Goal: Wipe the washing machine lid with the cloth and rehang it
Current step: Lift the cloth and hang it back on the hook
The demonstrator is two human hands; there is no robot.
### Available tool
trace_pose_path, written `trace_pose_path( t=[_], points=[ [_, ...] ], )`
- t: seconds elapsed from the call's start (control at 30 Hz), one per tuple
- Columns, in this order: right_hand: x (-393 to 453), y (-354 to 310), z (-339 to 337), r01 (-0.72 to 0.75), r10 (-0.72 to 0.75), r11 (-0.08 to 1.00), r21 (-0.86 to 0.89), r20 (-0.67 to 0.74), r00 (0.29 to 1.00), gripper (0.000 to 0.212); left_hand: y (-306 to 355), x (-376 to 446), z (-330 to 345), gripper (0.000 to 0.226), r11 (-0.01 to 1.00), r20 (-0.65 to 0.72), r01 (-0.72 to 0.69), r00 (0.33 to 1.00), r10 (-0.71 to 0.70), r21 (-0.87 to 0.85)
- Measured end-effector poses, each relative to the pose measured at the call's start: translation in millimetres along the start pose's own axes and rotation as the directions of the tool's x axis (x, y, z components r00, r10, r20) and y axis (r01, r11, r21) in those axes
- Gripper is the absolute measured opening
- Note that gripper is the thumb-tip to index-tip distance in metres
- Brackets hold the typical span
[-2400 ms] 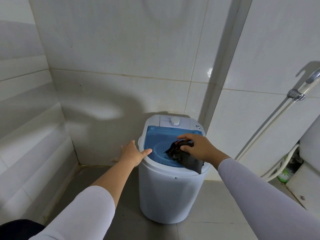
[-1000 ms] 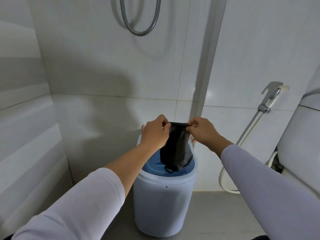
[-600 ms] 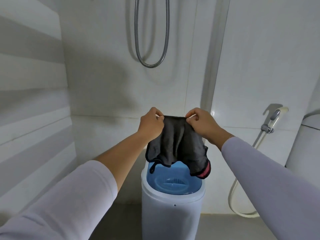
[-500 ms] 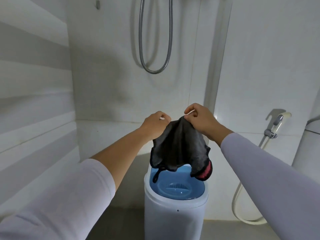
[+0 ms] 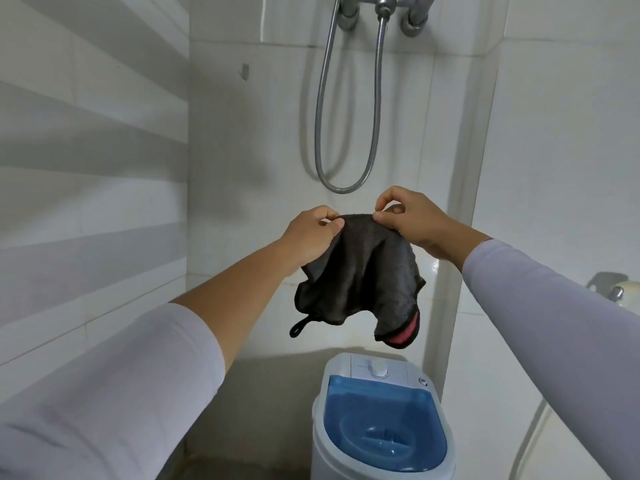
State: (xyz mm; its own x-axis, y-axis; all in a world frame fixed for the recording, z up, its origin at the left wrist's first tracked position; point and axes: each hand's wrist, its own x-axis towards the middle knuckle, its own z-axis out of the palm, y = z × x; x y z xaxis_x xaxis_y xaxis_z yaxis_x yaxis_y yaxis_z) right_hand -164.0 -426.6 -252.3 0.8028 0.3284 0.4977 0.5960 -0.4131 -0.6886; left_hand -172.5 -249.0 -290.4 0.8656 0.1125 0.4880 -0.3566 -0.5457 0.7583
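Hose (image 5: 346,140): metal loop on the back wall, hanging from a tap (image 5: 381,5) that is cut off by the top edge. Its lowest bend sits just above the hands.
Hook (image 5: 245,71): small, on the back wall, upper left; shape hard to make out.
Sprayer (image 5: 620,289): right edge, mostly hidden behind the right sleeve.
Washer (image 5: 381,427): white tub, blue lid (image 5: 381,424) closed, dial (image 5: 377,369) at rear; base cut off below.
Cloth (image 5: 360,271): dark grey, held in the air above the washer, clear of the lid. Top edge horizontal between the hands, body draping down; loop (image 5: 299,327) dangling lower left, red trim at lower right corner.
Left hand (image 5: 311,237): pinching the top left edge.
Right hand (image 5: 412,220): pinching the top right edge.
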Motion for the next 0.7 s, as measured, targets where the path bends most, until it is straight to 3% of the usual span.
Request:
trace_pose_path(
  t=[0.13,0.23,0.4,0.7],
  points=[
    [15.7,8.8,4.0,-0.021,0.020,0.998,0.064,0.018,1.000,0.004,-1.4,17.7,-1.9,0.018,1.000,-0.051,0.002,0.999,-0.003,-0.016],
    [26.1,21.0,9.6,-0.074,0.062,0.990,0.123,0.103,0.993,0.017,-10.4,28.4,1.2,0.016,0.999,-0.081,0.042,0.996,-0.044,-0.026],
    [48.8,44.2,20.4,-0.126,0.113,0.990,0.061,0.185,0.976,0.025,-33.2,49.8,5.2,0.014,0.997,-0.089,0.071,0.994,-0.070,0.008],
    [135.8,20.1,57.7,0.013,-0.022,0.998,0.062,0.146,0.989,0.013,-58.3,112.8,-44.9,0.020,0.991,-0.224,0.122,0.969,-0.108,0.051]
  ],
)
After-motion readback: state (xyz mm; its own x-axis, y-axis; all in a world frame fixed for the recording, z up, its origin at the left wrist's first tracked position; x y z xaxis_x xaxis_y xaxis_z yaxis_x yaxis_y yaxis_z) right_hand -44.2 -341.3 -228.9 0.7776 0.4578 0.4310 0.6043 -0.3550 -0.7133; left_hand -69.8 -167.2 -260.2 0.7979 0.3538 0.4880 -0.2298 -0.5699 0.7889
